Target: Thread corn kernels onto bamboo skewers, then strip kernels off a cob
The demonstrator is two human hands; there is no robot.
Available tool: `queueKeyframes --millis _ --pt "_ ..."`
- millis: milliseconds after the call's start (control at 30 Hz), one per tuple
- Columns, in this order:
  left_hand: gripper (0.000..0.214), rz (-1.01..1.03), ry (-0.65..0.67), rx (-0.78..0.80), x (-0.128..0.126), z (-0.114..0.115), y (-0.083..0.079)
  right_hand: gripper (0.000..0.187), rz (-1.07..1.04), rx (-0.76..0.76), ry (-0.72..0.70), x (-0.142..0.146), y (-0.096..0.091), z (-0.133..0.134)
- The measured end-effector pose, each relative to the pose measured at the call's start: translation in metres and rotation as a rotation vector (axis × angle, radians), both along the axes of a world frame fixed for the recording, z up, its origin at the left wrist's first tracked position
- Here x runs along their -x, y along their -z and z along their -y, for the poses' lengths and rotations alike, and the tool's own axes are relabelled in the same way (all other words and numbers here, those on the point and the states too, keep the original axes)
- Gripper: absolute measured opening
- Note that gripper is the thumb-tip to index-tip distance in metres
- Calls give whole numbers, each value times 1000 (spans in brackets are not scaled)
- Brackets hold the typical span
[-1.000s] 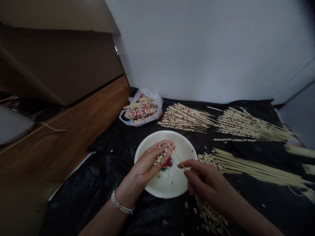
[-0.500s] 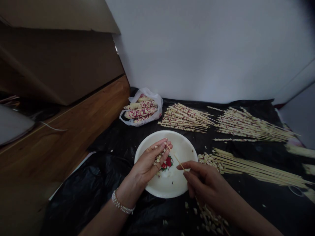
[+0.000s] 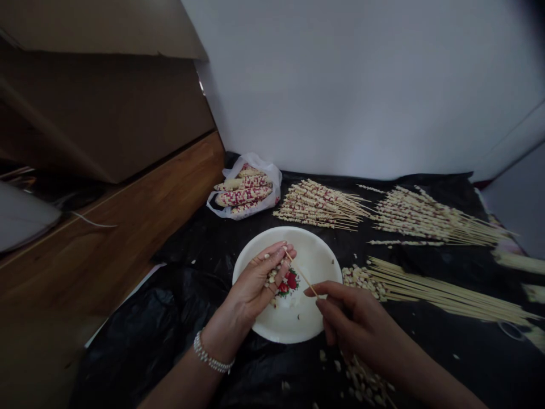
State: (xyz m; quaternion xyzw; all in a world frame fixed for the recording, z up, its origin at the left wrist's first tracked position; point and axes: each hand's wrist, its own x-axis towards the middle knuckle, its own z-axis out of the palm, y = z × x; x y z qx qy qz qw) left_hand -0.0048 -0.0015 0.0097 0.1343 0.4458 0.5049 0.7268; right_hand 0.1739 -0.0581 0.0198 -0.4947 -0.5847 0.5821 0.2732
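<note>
My left hand point(image 3: 256, 279) hovers over a white plate point(image 3: 315, 255) with a red flower print, cupping several pale corn kernels, with its fingertips pinched at the tip of a thin bamboo skewer point(image 3: 299, 271). My right hand point(image 3: 349, 318) grips the lower part of that skewer between thumb and fingers. Loose kernels point(image 3: 364, 383) lie on the black plastic sheet under my right wrist.
A white bag of corn cobs point(image 3: 244, 190) lies at the back. Two heaps of loaded skewers point(image 3: 319, 204) point(image 3: 426, 216) lie near the wall, bare skewers point(image 3: 443, 289) and a kernel pile point(image 3: 361, 277) to the right. A wooden ledge point(image 3: 128, 227) runs along the left.
My right hand has shifted slightly left and down with the skewer. My left fingers have curled closer around the skewer tip.
</note>
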Motion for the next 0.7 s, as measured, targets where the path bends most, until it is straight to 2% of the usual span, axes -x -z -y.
queueKeyframes --millis 167,433,700 --pt "11 -17 -1 0 0 -1 -1 36 -11 -14 5 1 2 1" --pt "20 -1 -24 30 1 0 1 37 -9 -2 19 2 4 2" --pt "15 -11 -48 -4 -5 1 2 36 0 58 42 7 0 7"
